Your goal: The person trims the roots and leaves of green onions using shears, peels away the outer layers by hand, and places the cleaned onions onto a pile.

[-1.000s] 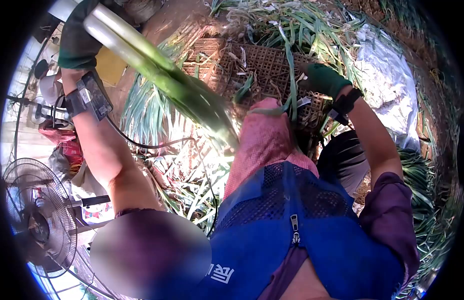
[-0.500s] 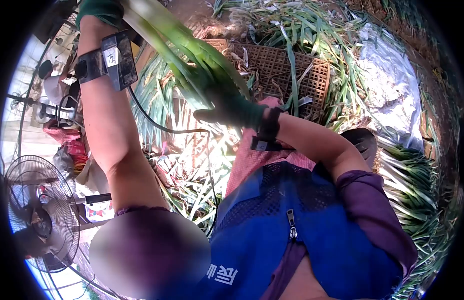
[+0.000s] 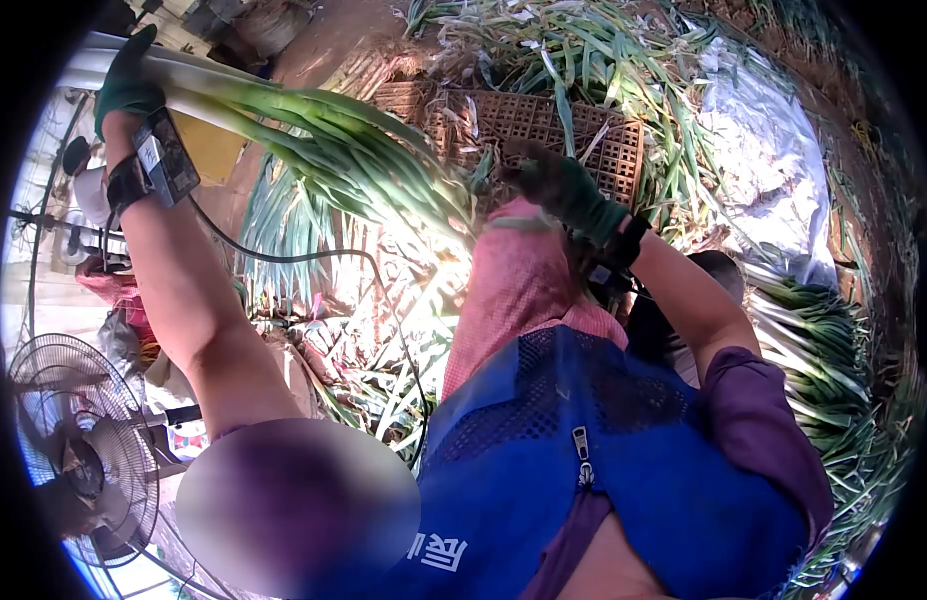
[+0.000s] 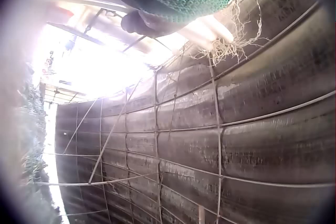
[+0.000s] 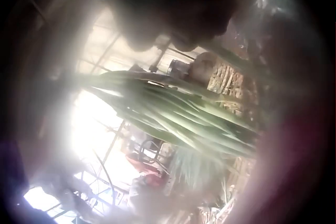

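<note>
In the head view my left hand, in a dark green glove, grips long green onions by their white stalks at the upper left. Their leafy ends fan down toward the middle. Pale stalks with stringy roots stick out past this hand in the left wrist view. My gloved right hand hovers over the pink cloth on my lap, its fingers toward the leaf tips. The right wrist view shows the onion leaves beyond its dark, blurred fingers; I cannot tell whether they hold a leaf.
A brown plastic crate stands ahead, with loose leaves heaped behind it. Hanging leaves are at its left. White plastic sheeting and stacked onions lie at right. A fan stands at lower left; a cable trails from my left wrist.
My right hand came from the right to the onion leaves, then drew back rightward over the lap. The left hand swung right, then back left; the onions now lie flatter with their leaves spread.
</note>
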